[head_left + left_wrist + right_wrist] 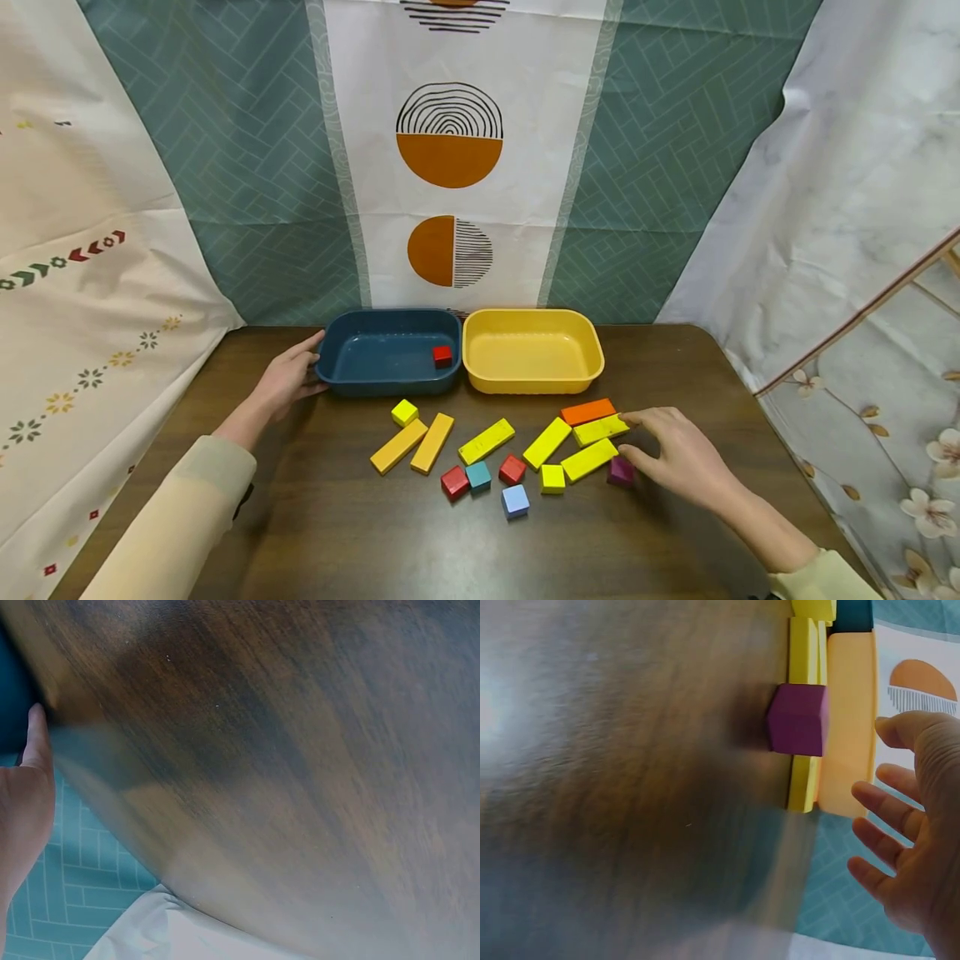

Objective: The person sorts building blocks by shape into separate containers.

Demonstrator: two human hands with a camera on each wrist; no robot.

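My left hand (pixel 288 375) touches the left end of the dark blue bin (pixel 390 387), its fingers extended along the wall. A red cube (pixel 442 357) lies inside that bin, near its right end. My right hand (pixel 682 454) is above the table at the right of the blocks, fingers spread and nothing held, as the right wrist view also shows. Closest to it are a purple cube (pixel 620 472) and a yellow block (pixel 602 429). An orange block (pixel 587 412) and another yellow block (pixel 590 460) lie beside these.
A yellow bin (pixel 532 387) stands right of the blue one. Several more pieces lie across the brown table (pixel 360 533), among them orange-yellow blocks (pixel 432 443), a teal cube (pixel 478 477) and a light blue cube (pixel 515 502). Hanging cloth (pixel 247 167) borders the table's back.
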